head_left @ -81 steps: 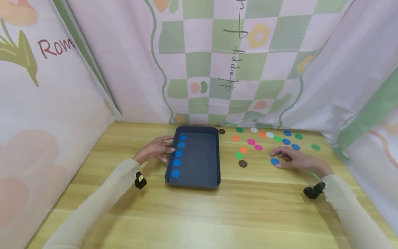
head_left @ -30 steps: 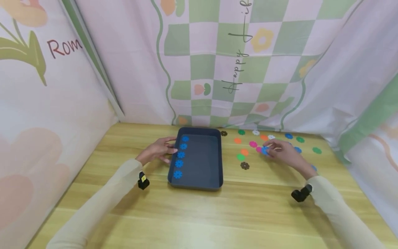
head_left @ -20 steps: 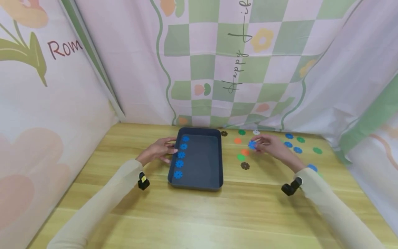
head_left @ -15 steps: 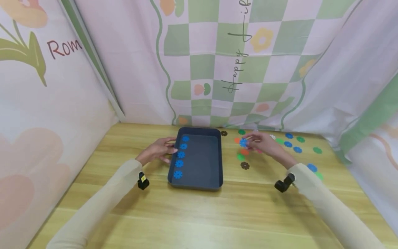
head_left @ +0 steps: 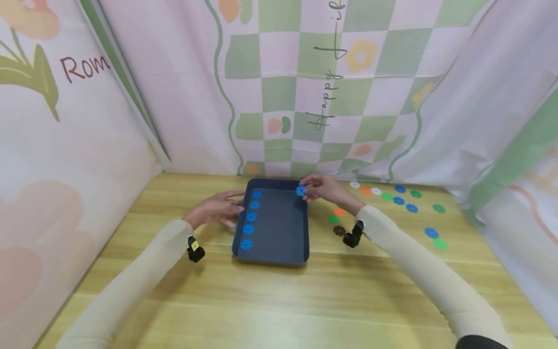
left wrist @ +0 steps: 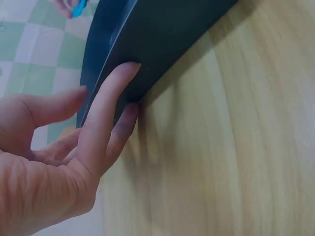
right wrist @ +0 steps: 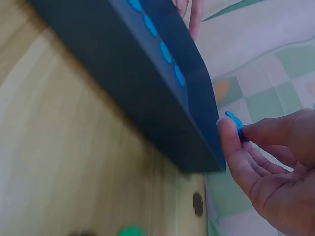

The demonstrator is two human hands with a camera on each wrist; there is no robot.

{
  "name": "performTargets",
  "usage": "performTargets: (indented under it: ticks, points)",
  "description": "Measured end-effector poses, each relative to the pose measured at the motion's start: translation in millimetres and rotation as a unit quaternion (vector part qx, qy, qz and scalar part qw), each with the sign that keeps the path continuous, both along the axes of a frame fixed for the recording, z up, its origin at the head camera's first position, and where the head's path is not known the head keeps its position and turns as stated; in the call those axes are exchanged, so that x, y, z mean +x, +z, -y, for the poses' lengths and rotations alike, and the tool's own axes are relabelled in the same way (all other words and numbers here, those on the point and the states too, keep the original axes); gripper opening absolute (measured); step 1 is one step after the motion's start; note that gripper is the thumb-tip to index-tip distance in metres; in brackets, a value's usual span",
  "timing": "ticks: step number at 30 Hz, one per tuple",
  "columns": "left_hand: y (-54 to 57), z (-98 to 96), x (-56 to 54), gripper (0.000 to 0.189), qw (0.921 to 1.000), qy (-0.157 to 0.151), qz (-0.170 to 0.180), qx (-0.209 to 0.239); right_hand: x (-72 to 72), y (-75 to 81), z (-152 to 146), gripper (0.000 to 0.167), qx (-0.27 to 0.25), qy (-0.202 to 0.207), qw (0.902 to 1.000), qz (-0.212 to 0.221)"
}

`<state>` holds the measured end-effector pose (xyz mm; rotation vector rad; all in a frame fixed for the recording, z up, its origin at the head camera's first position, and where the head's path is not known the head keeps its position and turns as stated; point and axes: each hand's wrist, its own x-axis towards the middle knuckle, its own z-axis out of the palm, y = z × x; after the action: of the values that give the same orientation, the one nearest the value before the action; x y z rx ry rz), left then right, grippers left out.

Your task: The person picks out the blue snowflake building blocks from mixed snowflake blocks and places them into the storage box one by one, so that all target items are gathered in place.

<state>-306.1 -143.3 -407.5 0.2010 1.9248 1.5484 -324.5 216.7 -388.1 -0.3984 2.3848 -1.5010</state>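
Note:
My right hand (head_left: 326, 188) pinches a blue snowflake-shaped disc (head_left: 301, 191) between thumb and fingers, over the far right corner of a dark grey tray (head_left: 283, 264). In the right wrist view the disc (right wrist: 235, 123) is tilted and held above the rim. Along the tray's left side lies a column of several blue discs (head_left: 248, 230). My left hand (head_left: 214, 209) is at the tray's left wall. Seen from the left wrist, its extended fingers (left wrist: 101, 115) touch the outer wall, and the thumb is near the rim.
Loose discs in white, orange, green, blue and brown (head_left: 339, 230) are scattered on the wooden table (head_left: 270, 310) right of the tray. A blue disc (head_left: 431, 232) and a light green one (head_left: 440, 244) lie farther right. A patterned curtain (head_left: 279, 97) hangs behind the table.
My right hand has picked up a blue disc from the right of the table and carried it left to the tray's far right corner. My left hand has stayed at the tray's left wall.

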Motion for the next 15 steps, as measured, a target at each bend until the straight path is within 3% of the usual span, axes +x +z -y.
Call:
performTargets:
  ticks: [7, 15]
  points:
    - [1.0, -2.5, 2.4, 0.077, 1.0000, 0.002, 0.001, 0.007, -18.9, -8.5, 35, 0.034, -0.017, 0.014, 0.9997, 0.007]
    - [-1.0, -1.6, 3.2, 0.074, 1.0000, 0.008, -0.001, 0.002, -28.4, -16.6, 68, 0.033, -0.003, 0.021, 0.9995, 0.024]
